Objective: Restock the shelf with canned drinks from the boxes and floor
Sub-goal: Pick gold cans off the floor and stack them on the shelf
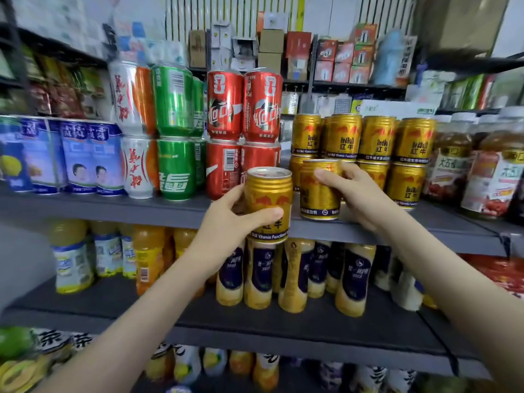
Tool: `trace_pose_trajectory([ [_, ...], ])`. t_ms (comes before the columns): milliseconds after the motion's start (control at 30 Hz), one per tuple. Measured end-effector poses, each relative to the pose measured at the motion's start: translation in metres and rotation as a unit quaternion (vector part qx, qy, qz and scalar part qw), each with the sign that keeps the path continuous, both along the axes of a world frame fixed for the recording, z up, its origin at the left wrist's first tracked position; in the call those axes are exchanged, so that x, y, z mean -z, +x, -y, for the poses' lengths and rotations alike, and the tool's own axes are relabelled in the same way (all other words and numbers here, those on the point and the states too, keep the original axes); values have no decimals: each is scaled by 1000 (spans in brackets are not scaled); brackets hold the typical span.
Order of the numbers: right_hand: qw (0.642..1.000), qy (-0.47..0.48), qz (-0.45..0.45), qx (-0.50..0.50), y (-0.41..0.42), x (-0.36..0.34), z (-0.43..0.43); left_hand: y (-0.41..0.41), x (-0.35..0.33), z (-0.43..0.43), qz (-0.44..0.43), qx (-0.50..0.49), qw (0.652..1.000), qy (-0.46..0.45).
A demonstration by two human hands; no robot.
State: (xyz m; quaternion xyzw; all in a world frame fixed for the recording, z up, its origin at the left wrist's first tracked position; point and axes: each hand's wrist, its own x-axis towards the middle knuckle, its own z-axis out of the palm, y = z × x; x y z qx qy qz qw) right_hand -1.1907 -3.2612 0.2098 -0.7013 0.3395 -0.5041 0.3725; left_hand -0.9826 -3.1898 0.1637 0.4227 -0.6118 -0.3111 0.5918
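My left hand grips a gold energy-drink can upright in front of the grey shelf's front edge. My right hand holds a second gold can that stands on the shelf at its front, thumb across the can's face and fingers behind it. Stacked gold cans of the same drink fill the shelf behind and to the right, two tiers high.
Left of the gold cans stand stacked red cola cans, green cans, white-and-orange cans and blue cans. Jars stand at the right. Bottled drinks line the shelf below.
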Motion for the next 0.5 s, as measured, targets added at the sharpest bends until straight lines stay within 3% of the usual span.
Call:
trace_pose_trajectory([
  [133, 996, -20, -89, 25, -6, -5, 20, 0, -5, 8, -17, -14, 1000, -4],
  [233, 975, -95, -190, 65, -12, -11, 30, 1, -10, 13, -22, -26, 999, -9],
  [267, 952, -159, -243, 93, -11, -13, 32, 1, -12, 14, -23, -29, 999, -13],
  [367, 833, -352, -382, 191, -5, -16, 40, 1, -15, 19, -33, -40, 998, -22],
  [400, 806, -379, -404, 208, -2, -16, 41, 1, -16, 20, -36, -45, 998, -24],
  [500, 770, -386, -454, 231, 5, -14, 49, -1, -18, 24, -29, -58, 998, -25],
])
